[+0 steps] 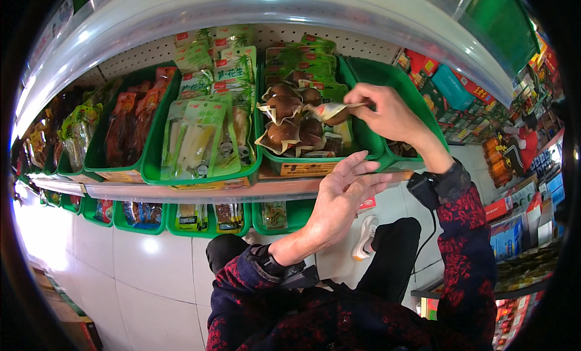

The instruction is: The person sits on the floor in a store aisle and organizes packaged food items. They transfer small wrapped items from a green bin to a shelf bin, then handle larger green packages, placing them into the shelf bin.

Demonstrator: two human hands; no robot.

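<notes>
My right hand (386,110) pinches the edge of a small sealed packet (333,114) holding a round brown item that looks like a marinated egg. Below it, several similar brown packets (281,101) with pale corners are piled in a green plastic bin (372,144). Green pouches (313,60) stand behind the pile. My left hand (342,194) hangs in front of the bin's lower edge, palm partly turned up, fingers apart and holding nothing.
Left of the bin, another green bin (204,180) holds flat green-and-clear pouches (199,133). A clear curved shelf edge (290,12) arches overhead. Lower bins (209,235) sit beneath the shelf lip (172,192). Stacked boxes (454,87) stand at right.
</notes>
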